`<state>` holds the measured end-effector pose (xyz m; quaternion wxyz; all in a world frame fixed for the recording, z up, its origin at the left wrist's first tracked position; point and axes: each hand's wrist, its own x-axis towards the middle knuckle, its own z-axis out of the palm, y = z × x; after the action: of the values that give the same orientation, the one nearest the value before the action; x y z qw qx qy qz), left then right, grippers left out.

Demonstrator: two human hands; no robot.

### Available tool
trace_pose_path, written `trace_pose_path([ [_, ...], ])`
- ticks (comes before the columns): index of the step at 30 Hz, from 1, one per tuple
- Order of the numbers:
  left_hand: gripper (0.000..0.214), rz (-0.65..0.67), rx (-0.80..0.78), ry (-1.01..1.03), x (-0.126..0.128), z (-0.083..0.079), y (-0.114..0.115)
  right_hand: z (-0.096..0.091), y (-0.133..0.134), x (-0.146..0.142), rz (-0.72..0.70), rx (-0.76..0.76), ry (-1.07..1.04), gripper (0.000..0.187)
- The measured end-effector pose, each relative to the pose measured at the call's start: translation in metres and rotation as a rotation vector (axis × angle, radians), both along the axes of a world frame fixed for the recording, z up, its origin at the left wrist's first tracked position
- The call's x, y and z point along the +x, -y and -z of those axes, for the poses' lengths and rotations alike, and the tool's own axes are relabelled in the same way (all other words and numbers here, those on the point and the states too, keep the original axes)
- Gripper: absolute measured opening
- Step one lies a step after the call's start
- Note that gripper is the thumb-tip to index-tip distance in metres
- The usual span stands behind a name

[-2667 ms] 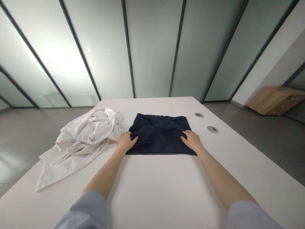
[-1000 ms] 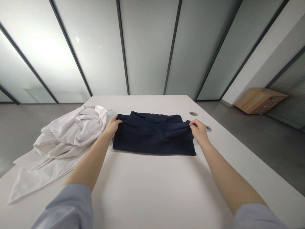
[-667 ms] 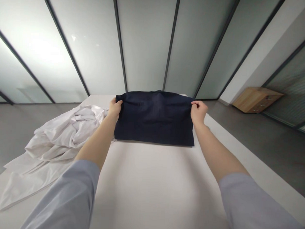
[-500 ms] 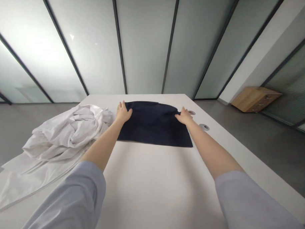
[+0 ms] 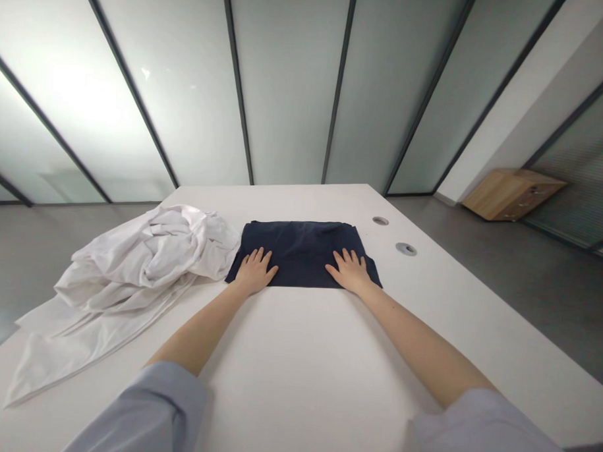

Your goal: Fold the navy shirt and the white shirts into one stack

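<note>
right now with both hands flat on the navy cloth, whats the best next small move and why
I'd probably slide both hands outward along the near edge of the navy cloth to smooth it. Your left hand and right hand are pressing flat inboard of the near corners, so those corners look unpressed and may lift or stay uneven.

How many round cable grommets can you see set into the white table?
2. The far cable grommet and the near cable grommet both sit right of the navy cloth, toward the right edge of the white table. Others could be hidden under the cloth.
</note>
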<state>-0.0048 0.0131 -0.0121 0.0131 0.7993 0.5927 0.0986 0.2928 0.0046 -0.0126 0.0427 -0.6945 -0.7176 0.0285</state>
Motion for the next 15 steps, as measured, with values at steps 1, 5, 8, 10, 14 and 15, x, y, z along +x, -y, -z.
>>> trace_pose_path([
  [1,0.060,-0.001,0.008,-0.005,0.000,0.000,0.004,0.000,0.002,0.001,-0.016,-0.004,0.005,0.069],
  [5,0.060,0.015,0.032,0.037,-0.006,0.000,0.015,-0.001,0.010,0.005,-0.069,0.015,0.014,0.069],
  [8,0.056,0.024,0.060,0.052,-0.013,-0.005,0.017,-0.001,0.014,0.008,-0.075,0.047,0.011,0.065],
  [10,0.052,-0.010,0.099,0.029,-0.017,-0.009,0.018,-0.001,0.015,0.009,-0.072,0.057,0.008,0.062],
  [14,0.052,-0.123,0.097,-0.056,-0.024,-0.015,0.020,-0.002,0.015,0.011,-0.045,0.056,0.021,0.060],
  [15,0.053,-0.137,0.080,-0.074,-0.024,-0.015,0.021,-0.002,0.015,0.011,-0.038,0.049,0.023,0.061],
])
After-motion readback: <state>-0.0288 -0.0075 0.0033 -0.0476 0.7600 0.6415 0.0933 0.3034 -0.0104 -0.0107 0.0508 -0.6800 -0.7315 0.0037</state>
